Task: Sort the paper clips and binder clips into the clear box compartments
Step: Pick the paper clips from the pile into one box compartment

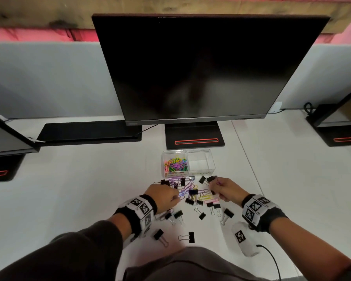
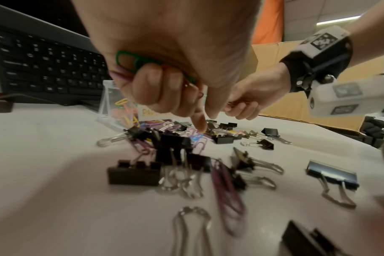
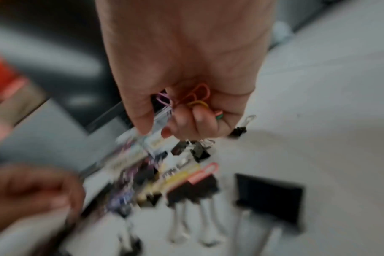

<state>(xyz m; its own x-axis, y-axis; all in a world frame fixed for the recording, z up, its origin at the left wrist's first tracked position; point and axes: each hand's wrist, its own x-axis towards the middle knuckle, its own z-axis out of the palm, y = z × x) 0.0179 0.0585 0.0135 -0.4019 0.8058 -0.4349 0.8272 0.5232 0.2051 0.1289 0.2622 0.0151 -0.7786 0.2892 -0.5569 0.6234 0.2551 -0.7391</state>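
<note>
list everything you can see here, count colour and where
clear box: one, two compartments, on the desk before the monitor stand
paper clips in box: many, mixed colours, left compartment; right compartment looks empty
loose paper clips: several, purple, yellow, pink, piled before the box
binder clips: many, black, scattered on the desk
monitor: one, black, screen off, behind the box
keyboard: one, black, far left
white desk: one
left hand: grips green and purple clips
right hand: grips orange, pink, yellow clips
</note>
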